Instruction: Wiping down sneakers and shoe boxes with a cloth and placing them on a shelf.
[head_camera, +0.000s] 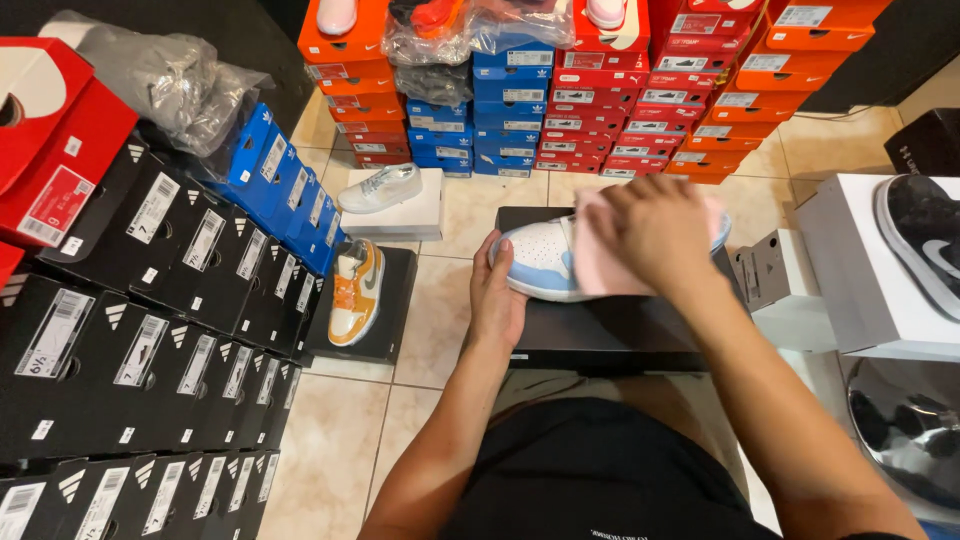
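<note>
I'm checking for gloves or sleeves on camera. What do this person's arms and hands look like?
Both forearms are bare, with no sleeves in view. The left hand and right hand wear no gloves. No watch, ring or bracelet is visible. Black clothing covers the lap.

You are sitting on the tiled floor (455, 215) of what looks like a sneaker stockroom or reseller's storage space, hemmed in by stacked black shoeboxes (150, 350) at your left, walls of red, orange and blue shoeboxes (600, 100) ahead, and single sneakers displayed on box lids (358, 290).
</note>
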